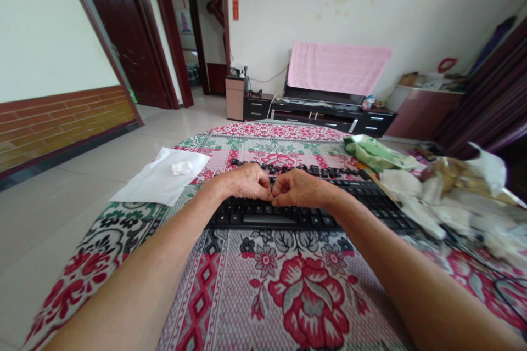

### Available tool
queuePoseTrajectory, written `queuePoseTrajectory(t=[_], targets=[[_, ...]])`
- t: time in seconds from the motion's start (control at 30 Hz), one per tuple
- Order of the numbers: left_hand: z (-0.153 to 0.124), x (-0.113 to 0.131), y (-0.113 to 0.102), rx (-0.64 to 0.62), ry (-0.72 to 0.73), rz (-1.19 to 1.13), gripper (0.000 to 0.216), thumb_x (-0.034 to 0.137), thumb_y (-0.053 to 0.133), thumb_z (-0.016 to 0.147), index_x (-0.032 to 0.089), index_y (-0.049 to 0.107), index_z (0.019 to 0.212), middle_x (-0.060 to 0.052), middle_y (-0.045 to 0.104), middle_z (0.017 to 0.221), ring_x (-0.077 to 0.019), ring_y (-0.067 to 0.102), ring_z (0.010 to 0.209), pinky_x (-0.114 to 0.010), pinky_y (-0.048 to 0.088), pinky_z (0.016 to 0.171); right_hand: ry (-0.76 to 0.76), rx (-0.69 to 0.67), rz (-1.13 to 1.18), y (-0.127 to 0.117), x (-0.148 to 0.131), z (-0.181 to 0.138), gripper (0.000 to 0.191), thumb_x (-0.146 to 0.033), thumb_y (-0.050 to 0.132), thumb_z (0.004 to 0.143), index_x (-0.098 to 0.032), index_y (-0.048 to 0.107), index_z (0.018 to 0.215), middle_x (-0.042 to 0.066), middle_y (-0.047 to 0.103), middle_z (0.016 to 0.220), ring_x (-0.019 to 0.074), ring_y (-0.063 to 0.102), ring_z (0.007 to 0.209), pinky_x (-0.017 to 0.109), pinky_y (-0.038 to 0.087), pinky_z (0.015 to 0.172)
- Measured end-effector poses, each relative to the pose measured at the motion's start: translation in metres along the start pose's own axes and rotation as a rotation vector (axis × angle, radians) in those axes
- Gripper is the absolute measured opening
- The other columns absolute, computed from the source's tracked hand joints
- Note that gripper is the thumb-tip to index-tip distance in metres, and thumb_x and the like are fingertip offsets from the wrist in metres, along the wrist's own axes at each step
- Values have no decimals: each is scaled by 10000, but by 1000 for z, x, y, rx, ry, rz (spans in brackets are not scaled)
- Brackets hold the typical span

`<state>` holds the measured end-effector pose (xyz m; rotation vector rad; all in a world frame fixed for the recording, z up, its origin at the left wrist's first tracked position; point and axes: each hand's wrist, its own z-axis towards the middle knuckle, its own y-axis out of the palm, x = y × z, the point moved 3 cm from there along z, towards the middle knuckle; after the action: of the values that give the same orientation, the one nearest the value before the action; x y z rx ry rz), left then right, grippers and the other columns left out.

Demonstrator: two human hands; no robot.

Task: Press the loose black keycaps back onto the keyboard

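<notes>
Working close together over the keyboard (308,215), the left hand (249,181) and right hand (297,189) are held in narrow thumb-and-finger pinches; whether a key lies between the tips cannot be told. The keyboard is laid flat on the cloth (307,301), space bar (269,219) nearest the wearer. For a single key, force is best kept straight and even, with neighbouring keys left unpressed; by a slanted push or pull, its mount could be strained. Loose keys (314,170) are ranged just beyond the far edge, where their order is best preserved. Farther out, paper (144,182) is spread at left; wrappers (405,192) are heaped at right.
</notes>
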<state>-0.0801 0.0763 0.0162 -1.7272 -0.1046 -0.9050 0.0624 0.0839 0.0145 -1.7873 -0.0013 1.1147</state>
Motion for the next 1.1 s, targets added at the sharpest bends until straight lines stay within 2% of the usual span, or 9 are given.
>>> queuePoseTrajectory(t=[0.23,0.47,0.73,1.1], targets=[[1,2,2,-15,34,-18,116,289,599,568,183,642,589,38,532,492,-74,417,458,-197,251,440,-13,-84,106,-1,4,0,109,-264,608,594,-160,615,626,-18,535,523,75,437,473,215,334,446],[2,-1,4,-24,11,-29,119,303,597,575,190,635,577,36,527,489,-76,407,450,-201,258,434,-25,-79,118,0,3,0,111,-267,591,616,-162,624,607,-18,526,493,72,427,448,216,340,437],[0,7,2,-32,20,21,148,305,569,604,178,625,553,34,499,461,-78,414,457,-203,283,459,-44,-109,86,-1,8,1,166,-285,545,662,-148,636,640,-9,531,509,74,448,464,205,350,431],[3,3,5,-94,-20,66,191,318,521,634,176,646,652,29,498,476,-82,450,465,-194,295,445,1,-115,93,0,8,3,171,-255,518,664,-141,644,657,11,568,541,80,475,483,205,382,444]])
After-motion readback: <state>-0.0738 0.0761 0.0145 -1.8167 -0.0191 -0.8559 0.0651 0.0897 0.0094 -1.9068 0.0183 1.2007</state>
